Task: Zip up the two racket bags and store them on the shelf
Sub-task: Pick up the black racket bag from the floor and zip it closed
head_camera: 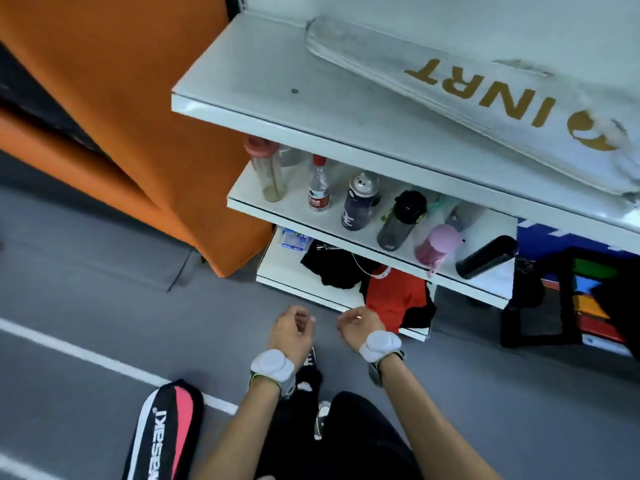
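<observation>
1. White racket bag (467, 98) lies on the top shelf (263, 98); that half looks done.
2. Left hand (291, 332) and right hand (358, 325) hang loosely curled, holding nothing.
3. Next: reach down-left for the black-and-pink racket bag (166, 431) on the floor (86, 265).

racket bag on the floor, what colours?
Black with a pink panel and white lettering, in the head view: racket bag.

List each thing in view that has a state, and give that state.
White racket bag: lying flat on top shelf.
Black-and-pink racket bag: on the floor, not shelved.
Left hand: empty, fingers loosely curled.
Right hand: empty, fingers loosely curled.
Black bottle: lying on its side.
Pink bottle: upright, capped.
</observation>
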